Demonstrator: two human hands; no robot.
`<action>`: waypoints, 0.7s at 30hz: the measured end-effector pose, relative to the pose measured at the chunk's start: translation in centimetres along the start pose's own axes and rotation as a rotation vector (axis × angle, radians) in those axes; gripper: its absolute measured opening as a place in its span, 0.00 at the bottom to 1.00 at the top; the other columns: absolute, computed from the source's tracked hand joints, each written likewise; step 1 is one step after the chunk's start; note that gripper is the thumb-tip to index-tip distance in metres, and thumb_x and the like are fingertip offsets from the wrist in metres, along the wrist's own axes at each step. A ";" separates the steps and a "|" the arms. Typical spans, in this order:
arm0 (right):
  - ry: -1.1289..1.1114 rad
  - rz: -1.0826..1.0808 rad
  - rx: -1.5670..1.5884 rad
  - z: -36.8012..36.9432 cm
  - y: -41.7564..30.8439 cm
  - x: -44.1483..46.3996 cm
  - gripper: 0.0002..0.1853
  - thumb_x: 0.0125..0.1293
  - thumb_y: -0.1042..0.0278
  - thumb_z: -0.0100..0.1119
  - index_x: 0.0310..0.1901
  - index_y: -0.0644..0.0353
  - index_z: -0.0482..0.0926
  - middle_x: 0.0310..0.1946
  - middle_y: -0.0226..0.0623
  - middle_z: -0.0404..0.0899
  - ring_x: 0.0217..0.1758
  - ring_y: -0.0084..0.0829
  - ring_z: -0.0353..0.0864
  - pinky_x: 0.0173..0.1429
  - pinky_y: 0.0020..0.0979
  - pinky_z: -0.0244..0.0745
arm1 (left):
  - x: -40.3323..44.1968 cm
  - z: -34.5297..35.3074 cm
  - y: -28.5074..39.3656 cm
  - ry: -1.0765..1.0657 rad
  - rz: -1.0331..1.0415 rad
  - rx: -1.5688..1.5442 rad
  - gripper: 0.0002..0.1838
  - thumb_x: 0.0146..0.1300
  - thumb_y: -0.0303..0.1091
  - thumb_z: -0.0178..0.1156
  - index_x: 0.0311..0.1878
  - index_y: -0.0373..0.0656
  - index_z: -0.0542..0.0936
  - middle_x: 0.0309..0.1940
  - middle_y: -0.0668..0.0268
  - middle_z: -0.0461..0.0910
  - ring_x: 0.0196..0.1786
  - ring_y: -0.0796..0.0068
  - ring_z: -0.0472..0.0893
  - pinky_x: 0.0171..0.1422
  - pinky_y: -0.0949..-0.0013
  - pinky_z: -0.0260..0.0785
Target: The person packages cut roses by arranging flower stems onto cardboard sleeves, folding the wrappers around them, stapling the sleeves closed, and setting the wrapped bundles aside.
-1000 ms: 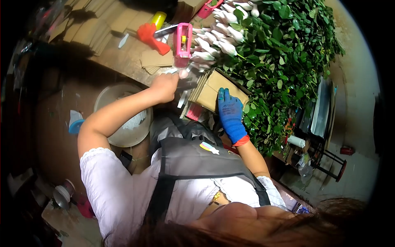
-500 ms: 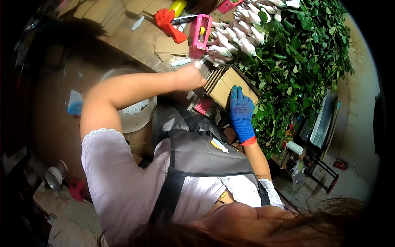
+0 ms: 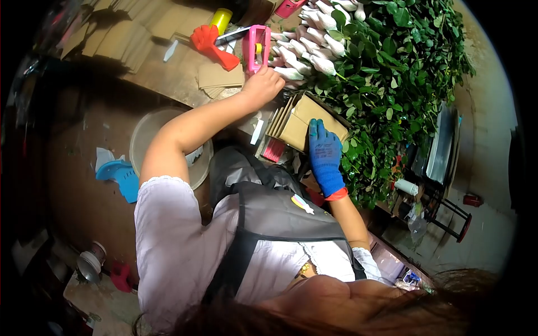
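My bare left hand reaches to the near end of a pink tape dispenser. Its fingers are bent together at the dispenser's edge, and what they pinch, if anything, is hidden. My right hand, in a blue knitted glove with a red cuff under it, holds a bundle of folded brown cardboard. Two gloved fingers lie along its top face while the thumb is out of sight. The bundle's layered edges face left. Beside it lie leafy stems and flower heads in white net sleeves.
A red glove, a yellow roll and a small cardboard stack lie on the table. More cardboard sheets are at the far left. Below the left forearm stands a round tub, with a blue plastic piece beside it.
My left hand has gone from the cardboard bundle's edge up to the tape dispenser. My right hand stays on the bundle. The whole view has shifted a little.
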State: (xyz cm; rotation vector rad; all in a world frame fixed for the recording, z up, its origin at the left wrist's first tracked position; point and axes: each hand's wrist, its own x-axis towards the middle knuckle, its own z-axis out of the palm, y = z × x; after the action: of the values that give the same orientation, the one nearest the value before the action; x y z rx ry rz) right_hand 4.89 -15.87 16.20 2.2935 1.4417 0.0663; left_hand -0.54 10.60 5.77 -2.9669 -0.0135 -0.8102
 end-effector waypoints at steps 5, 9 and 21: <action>-0.035 0.029 0.017 0.2 -0.2 0.1 0.31 0.67 0.71 0.52 0.73 0.59 0.65 0.70 0.45 0.71 0.57 0.37 0.81 0.62 0.38 0.74 | 0.8 -0.2 -0.9 0.035 0.062 -0.028 0.07 0.59 0.34 0.57 0.40 0.45 0.77 0.37 0.64 0.77 0.46 0.63 0.77 0.62 0.60 0.66; -0.030 0.030 0.006 0.3 -0.2 0.1 0.32 0.67 0.71 0.52 0.74 0.59 0.64 0.70 0.44 0.71 0.56 0.37 0.81 0.63 0.38 0.74 | 2.6 -1.4 -1.2 0.152 0.302 0.031 0.07 0.57 0.34 0.57 0.38 0.44 0.76 0.35 0.64 0.75 0.44 0.65 0.76 0.57 0.62 0.68; 0.092 0.019 0.205 0.5 0.8 -0.8 0.31 0.60 0.68 0.59 0.68 0.58 0.71 0.67 0.44 0.73 0.54 0.39 0.79 0.62 0.41 0.72 | 1.4 -0.4 -1.1 -0.196 0.166 -0.094 0.16 0.54 0.33 0.61 0.47 0.44 0.77 0.46 0.61 0.79 0.55 0.62 0.77 0.63 0.56 0.67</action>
State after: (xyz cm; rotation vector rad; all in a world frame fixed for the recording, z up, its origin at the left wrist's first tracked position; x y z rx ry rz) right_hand 5.34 -17.06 16.17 2.4983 1.5366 0.0307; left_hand 0.47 11.67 6.91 -3.0702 0.2639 -0.5120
